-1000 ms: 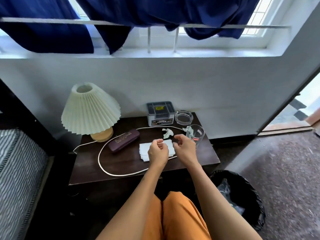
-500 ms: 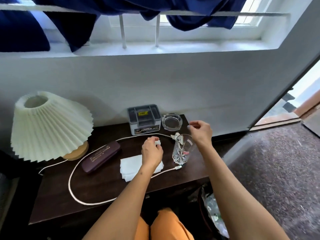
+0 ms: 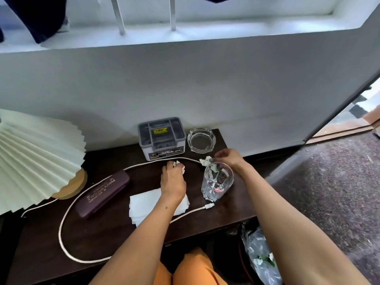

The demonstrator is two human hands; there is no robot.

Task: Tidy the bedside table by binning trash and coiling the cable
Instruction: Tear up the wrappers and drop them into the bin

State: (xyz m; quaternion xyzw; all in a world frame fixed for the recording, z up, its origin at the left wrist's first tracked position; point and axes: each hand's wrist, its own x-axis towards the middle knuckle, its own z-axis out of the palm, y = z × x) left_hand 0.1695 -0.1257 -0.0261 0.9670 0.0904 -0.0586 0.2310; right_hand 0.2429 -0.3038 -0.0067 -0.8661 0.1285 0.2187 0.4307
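A white cable (image 3: 61,229) loops over the dark bedside table (image 3: 115,235), its plug end (image 3: 208,206) lying near the front right. My left hand (image 3: 171,179) is closed around a crumpled white scrap (image 3: 182,168) above a stack of white tissues (image 3: 144,204). Behind a clear drinking glass (image 3: 218,182), my right hand (image 3: 228,158) has its fingertips on a second crumpled scrap (image 3: 205,160). The bin (image 3: 259,251), lined with a clear bag, stands on the floor at the table's right front.
A pleated cream lamp (image 3: 35,159) fills the left side. A maroon glasses case (image 3: 102,192) lies beside the tissues. A grey organiser box (image 3: 161,137) and a glass ashtray (image 3: 201,139) sit at the back against the white wall.
The view has dropped and closed in on the table. My left hand has slid forward onto a crumpled scrap, and my right hand has gone round behind the glass to the other scrap.
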